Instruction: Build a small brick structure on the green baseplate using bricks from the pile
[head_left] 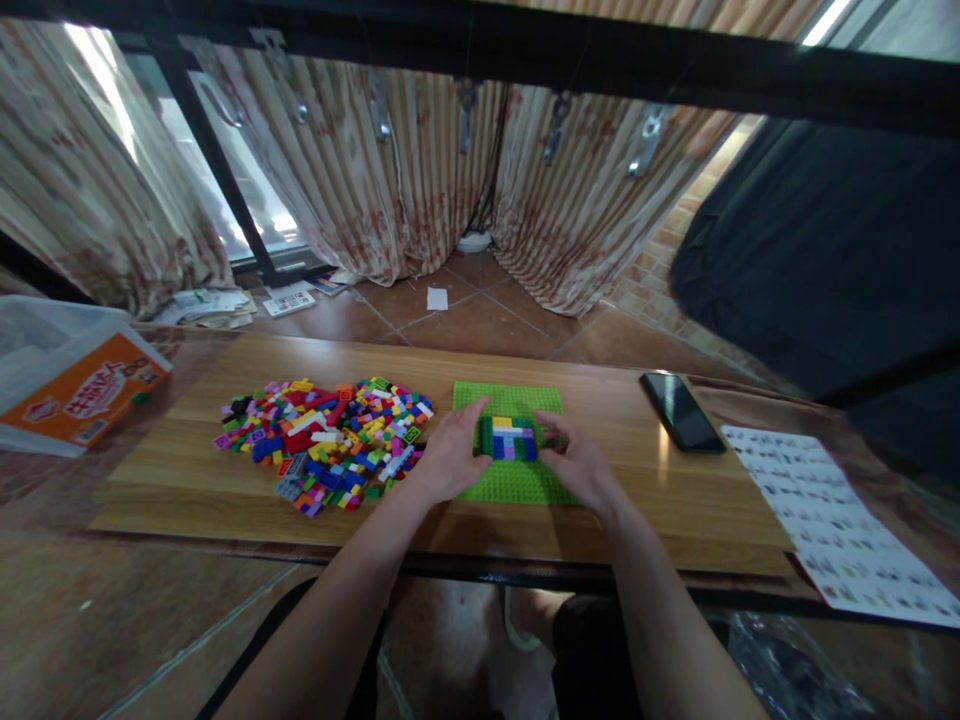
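A block build (511,440) of blue, light blue, purple, yellow and white toy bricks, edged in dark green, sits on the lime-green baseplate (510,488). My left hand (452,452) is at its left side, fingers stretched apart and thumb close to the build's edge. On the opposite side my right hand (576,455) has its fingers bent and spread beside the right edge. Neither hand plainly holds a brick; whether the fingertips touch the build I cannot tell. Left of my left hand spreads a pile of loose toy bricks (330,435) in many colours.
All this lies on a wooden board (652,520). A black phone (682,412) rests toward its right end, beside a printed sheet (840,520). At far left stands a clear plastic tub (52,330) with an orange label. A dark metal bar (495,45) crosses above, with hanging metal pieces.
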